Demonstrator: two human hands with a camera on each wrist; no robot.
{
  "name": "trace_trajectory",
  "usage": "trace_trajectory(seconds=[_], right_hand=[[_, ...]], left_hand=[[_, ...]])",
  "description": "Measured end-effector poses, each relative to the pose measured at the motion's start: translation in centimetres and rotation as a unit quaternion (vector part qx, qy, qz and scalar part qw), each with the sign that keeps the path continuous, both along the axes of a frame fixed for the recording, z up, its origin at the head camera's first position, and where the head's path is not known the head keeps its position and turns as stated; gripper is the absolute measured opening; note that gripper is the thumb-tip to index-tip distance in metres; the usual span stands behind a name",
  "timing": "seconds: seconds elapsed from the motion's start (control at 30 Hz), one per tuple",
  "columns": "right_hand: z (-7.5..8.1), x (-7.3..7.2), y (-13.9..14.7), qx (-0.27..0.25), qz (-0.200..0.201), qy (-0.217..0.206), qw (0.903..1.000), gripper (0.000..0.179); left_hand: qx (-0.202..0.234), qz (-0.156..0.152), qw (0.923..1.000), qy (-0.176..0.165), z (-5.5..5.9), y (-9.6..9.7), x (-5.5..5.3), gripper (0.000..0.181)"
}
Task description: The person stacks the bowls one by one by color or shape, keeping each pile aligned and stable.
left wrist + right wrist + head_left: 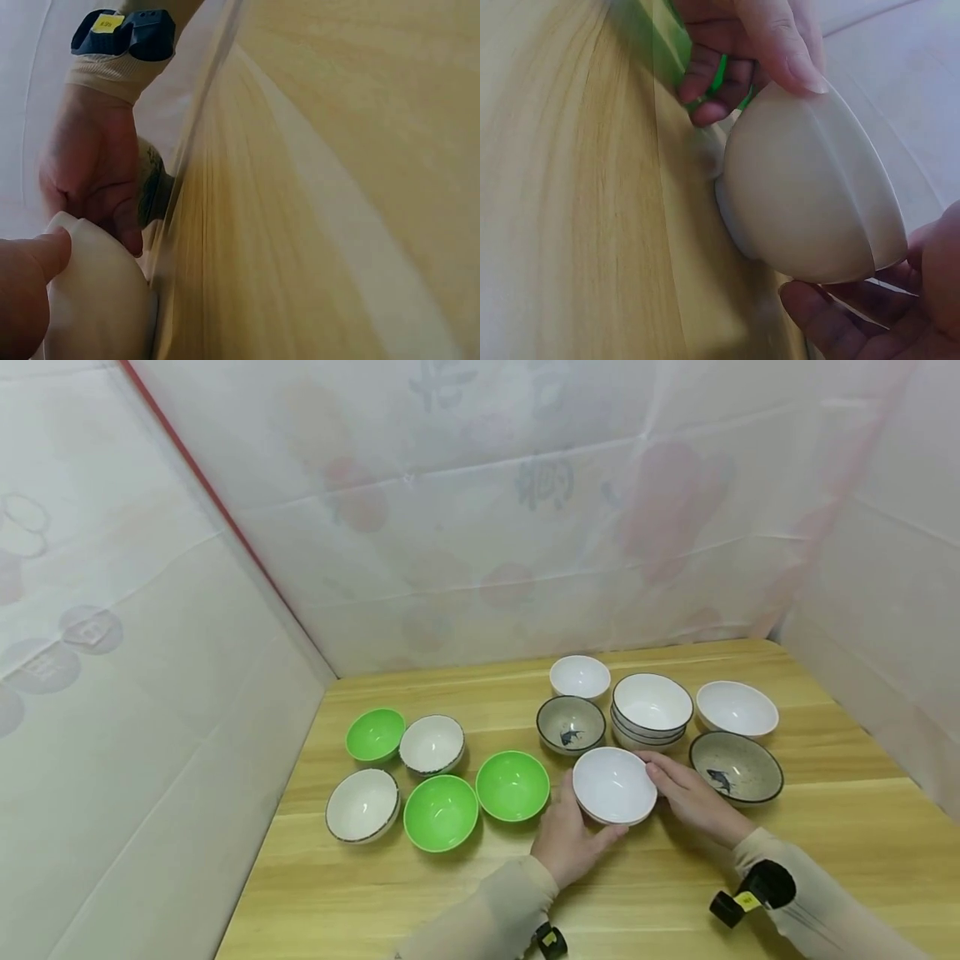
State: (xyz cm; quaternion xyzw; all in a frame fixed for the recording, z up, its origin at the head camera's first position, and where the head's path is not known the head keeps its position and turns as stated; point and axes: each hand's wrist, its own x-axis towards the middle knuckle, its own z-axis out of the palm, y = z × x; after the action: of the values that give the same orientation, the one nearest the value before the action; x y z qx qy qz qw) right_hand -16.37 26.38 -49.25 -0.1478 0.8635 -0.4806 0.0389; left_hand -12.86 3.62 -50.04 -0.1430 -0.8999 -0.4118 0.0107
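Two nested white bowls (pixel 615 787) stand upright at the front right of the group, one rim just above the other in the right wrist view. My left hand (pixel 568 839) grips their left side, its thumb (pixel 802 71) near the upper rim. On the opposite side my right hand (pixel 693 800) holds them, fingers curled under the rim in the right wrist view. Close over the wooden table (pixel 577 187) is the foot of the lower bowl. Left of my left hand sits a green bowl (pixel 513 787); behind the white pair is a grey bowl with a dark fish drawing (pixel 570 725).
Behind the right hand stands a stack of dark-rimmed white bowls (pixel 651 703), with a white bowl (pixel 737 708) and another grey bowl (pixel 737 766) beside it. A small white bowl (pixel 580 677) is at the back. More green bowls (pixel 441 814) and cream bowls (pixel 363 806) occupy the left.
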Motion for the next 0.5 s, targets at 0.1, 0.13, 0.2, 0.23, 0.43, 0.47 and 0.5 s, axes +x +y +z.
trace_trajectory(seconds=[0.1, 0.13, 0.2, 0.23, 0.43, 0.47, 0.5], right_hand=[[0.03, -0.03, 0.01, 0.006, 0.006, 0.003, 1.0, 0.043], [0.04, -0.04, 0.0, 0.007, 0.005, 0.004, 1.0, 0.043], [0.07, -0.06, -0.01, 0.012, 0.004, 0.005, 0.9999, 0.042], [0.06, -0.08, 0.0, 0.015, 0.004, 0.006, 0.9999, 0.042], [0.04, -0.25, 0.08, 0.033, 0.0, 0.006, 0.9994, 0.044], [0.13, -0.23, 0.07, 0.045, -0.003, 0.009, 0.999, 0.045], [0.3, -0.19, 0.05, 0.058, -0.002, 0.014, 0.9982, 0.046]], left_hand=[[0.004, 0.002, 0.9999, 0.011, -0.23, -0.04, -0.06, 0.102], [0.006, 0.003, 0.9999, 0.015, -0.32, -0.06, -0.1, 0.102], [0.014, -0.001, 0.9997, 0.02, -0.48, -0.13, -0.26, 0.101], [0.018, -0.003, 0.9996, 0.023, -0.53, -0.17, -0.35, 0.101], [0.03, -0.008, 0.9992, 0.024, -0.87, -0.37, -0.73, 0.099], [0.029, -0.009, 0.9992, 0.026, -0.89, -0.38, -0.75, 0.099], [0.03, -0.01, 0.9992, 0.027, -0.89, -0.38, -0.75, 0.098]])
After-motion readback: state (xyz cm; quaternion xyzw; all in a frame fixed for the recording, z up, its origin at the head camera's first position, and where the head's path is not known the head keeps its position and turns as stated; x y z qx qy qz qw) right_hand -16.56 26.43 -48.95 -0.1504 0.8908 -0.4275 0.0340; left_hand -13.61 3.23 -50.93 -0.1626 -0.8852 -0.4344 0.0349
